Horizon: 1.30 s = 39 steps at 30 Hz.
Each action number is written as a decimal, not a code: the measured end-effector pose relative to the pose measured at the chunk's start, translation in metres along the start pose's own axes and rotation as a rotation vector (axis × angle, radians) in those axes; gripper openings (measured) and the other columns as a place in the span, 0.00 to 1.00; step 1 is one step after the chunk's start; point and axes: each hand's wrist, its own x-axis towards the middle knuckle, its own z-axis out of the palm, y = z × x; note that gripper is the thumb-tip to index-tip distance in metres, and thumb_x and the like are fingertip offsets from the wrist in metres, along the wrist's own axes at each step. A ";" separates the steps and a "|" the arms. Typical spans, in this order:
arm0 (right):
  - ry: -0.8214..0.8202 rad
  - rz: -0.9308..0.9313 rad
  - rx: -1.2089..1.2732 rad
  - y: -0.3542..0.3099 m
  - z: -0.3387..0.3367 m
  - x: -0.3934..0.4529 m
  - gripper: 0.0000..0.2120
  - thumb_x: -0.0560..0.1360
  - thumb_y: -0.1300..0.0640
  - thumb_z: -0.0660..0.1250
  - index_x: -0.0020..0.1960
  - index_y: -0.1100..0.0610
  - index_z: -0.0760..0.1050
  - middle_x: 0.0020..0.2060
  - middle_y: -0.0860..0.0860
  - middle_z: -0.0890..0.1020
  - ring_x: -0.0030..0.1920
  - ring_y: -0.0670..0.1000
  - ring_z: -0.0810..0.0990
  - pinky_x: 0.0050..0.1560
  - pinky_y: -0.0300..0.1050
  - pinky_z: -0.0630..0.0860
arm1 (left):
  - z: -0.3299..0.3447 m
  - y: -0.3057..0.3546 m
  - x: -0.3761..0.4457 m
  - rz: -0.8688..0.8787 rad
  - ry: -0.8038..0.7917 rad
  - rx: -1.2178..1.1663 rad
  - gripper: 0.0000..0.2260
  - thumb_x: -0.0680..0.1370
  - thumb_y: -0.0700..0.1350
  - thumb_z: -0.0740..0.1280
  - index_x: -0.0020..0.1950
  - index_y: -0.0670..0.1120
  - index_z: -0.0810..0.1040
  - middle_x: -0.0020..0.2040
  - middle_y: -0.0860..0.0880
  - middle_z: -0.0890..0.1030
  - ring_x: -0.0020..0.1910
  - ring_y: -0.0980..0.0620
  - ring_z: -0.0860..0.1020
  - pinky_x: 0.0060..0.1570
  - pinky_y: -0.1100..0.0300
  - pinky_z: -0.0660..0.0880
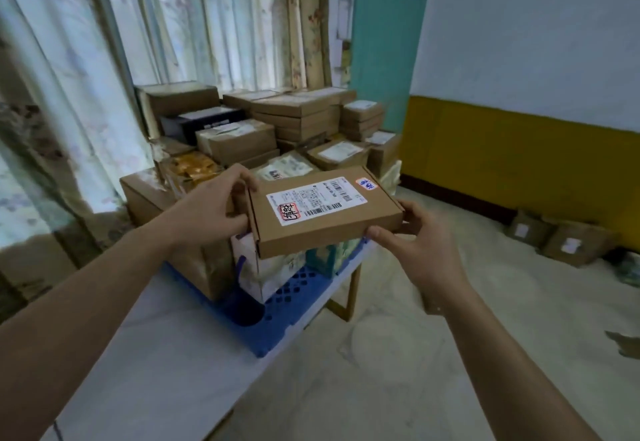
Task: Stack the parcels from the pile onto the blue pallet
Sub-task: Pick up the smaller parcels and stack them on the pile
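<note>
I hold a flat brown cardboard parcel (pixel 322 210) with a white shipping label in the air, level, above the blue pallet (pixel 277 309). My left hand (pixel 211 208) grips its left end, thumb on top. My right hand (pixel 415 236) grips its near right corner. The pallet lies on a white table (pixel 156 354) and carries many stacked parcels: a large brown box (pixel 156 205) at the left, a white box (pixel 263 267) under the held parcel, and flat cartons (pixel 294 115) stacked at the back.
Curtains (pixel 138 42) hang behind the table on the left. A teal pillar (pixel 384 42) stands behind the pallet. On the pale floor to the right, two brown boxes (pixel 561 236) lie against the yellow-and-white wall.
</note>
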 end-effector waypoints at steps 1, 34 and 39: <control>0.012 -0.015 -0.013 0.005 -0.003 0.020 0.28 0.72 0.48 0.78 0.69 0.45 0.74 0.55 0.39 0.81 0.55 0.38 0.79 0.53 0.40 0.79 | 0.000 -0.002 0.018 0.009 0.009 0.006 0.18 0.75 0.39 0.72 0.58 0.54 0.70 0.56 0.57 0.79 0.54 0.62 0.79 0.53 0.53 0.79; -0.231 -0.344 -0.016 0.229 -0.021 0.688 0.19 0.78 0.57 0.72 0.68 0.50 0.74 0.61 0.50 0.79 0.61 0.53 0.77 0.65 0.53 0.74 | 0.099 -0.011 0.588 -0.361 0.077 0.300 0.14 0.70 0.56 0.60 0.55 0.59 0.70 0.55 0.54 0.79 0.57 0.48 0.77 0.62 0.43 0.72; -0.341 -0.346 0.006 0.241 0.007 0.703 0.19 0.79 0.56 0.71 0.67 0.47 0.73 0.63 0.49 0.78 0.62 0.52 0.76 0.64 0.52 0.74 | 0.101 -0.029 0.605 -0.417 0.020 0.390 0.05 0.79 0.49 0.61 0.54 0.54 0.73 0.51 0.51 0.79 0.51 0.48 0.76 0.54 0.49 0.74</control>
